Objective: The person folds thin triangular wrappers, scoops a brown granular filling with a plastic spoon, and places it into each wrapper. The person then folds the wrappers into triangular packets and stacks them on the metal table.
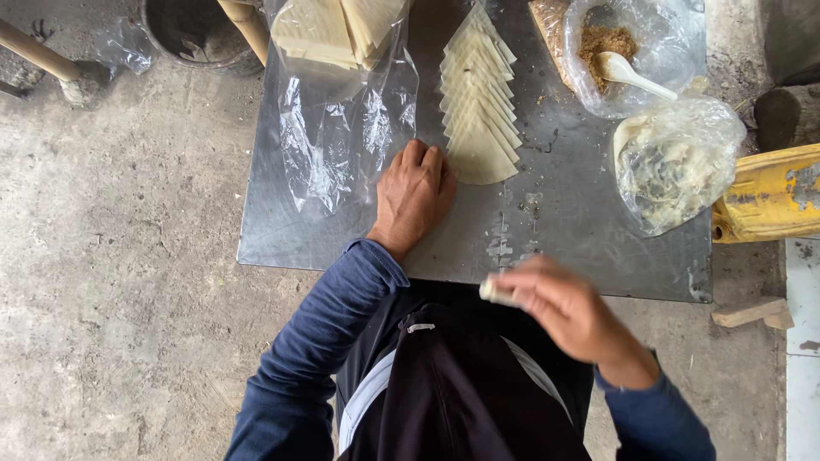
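My left hand (416,196) rests flat on the metal tabletop (555,213), its fingertips touching the near end of a fanned row of pale triangular dough wrappers (478,102). My right hand (559,303) hovers over the table's near edge, blurred, pinching a small pale rolled piece (494,293) between fingers and thumb. A clear plastic bag (337,128) with a stack of square wrappers (329,30) lies left of the row.
A clear bag of brown crumbly filling with a white spoon (628,72) sits at the back right. A bag of pale paste (675,162) lies beside it. A yellow object (769,192) stands off the table's right edge. Concrete floor, wooden poles (38,53), a dark bucket (192,30).
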